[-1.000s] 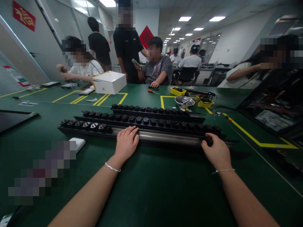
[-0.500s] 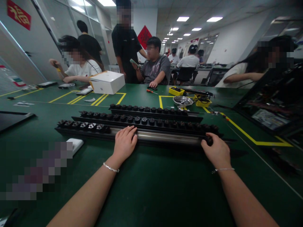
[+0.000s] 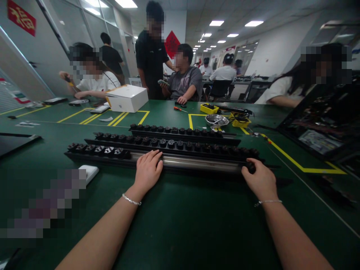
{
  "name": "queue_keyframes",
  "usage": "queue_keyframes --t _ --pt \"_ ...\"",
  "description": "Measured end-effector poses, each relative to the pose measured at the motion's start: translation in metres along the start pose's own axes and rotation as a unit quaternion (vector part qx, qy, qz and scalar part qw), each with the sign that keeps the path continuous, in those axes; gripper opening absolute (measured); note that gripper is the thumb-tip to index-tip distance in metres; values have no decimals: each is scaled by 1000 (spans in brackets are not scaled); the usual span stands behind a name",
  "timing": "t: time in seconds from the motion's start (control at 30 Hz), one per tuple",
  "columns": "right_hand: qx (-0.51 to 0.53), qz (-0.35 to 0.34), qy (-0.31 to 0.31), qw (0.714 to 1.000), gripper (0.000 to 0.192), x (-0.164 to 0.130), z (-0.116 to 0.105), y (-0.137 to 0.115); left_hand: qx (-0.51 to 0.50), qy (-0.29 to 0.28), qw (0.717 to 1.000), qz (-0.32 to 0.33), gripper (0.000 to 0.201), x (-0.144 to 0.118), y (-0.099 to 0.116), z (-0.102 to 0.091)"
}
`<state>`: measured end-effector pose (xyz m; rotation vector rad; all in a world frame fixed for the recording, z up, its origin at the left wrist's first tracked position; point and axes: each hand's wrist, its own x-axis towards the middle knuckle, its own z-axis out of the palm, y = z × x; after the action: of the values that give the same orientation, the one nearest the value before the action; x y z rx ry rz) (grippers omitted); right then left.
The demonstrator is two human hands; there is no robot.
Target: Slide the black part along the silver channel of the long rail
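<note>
A long black power track point(image 3: 197, 162) with a shiny grey strip along its top lies nearest me. Several round black socket modules point(image 3: 90, 148) sit at its left end. My left hand point(image 3: 149, 169) rests across the middle of this track, its fingers stretched out over the top. Near the right end, my right hand point(image 3: 261, 179) pinches a round black socket module point(image 3: 250, 167) between thumb and fingers, at the track's surface. Whether that module is seated in the track cannot be made out. Behind lies a second track point(image 3: 171, 145) lined with similar modules, and a third point(image 3: 180, 131) farther back.
A white box point(image 3: 128, 98), a metal bowl point(image 3: 216, 120), yellow bins point(image 3: 209, 108) and an orange screwdriver point(image 3: 180, 109) stand or lie across the green table point(image 3: 182, 225). A white-ended object point(image 3: 89, 172), mostly blurred out, is at left. Several people are around.
My right hand has shifted slightly right along the track with the socket module. My left hand stays in place. In the background, the standing people have moved a little.
</note>
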<state>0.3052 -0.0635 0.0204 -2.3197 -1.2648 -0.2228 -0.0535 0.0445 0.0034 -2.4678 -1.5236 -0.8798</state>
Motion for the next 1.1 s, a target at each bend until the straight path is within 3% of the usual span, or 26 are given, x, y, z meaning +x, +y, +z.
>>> queue_keyframes --t 0.73,1.1 --pt "10 30 -16 999 46 1 -4 2 0 -2 1000 -3 36 0 2 -2" --pt "-6 22 5 1000 43 3 -2 9 4 -6 1000 -4 37 0 1 -2"
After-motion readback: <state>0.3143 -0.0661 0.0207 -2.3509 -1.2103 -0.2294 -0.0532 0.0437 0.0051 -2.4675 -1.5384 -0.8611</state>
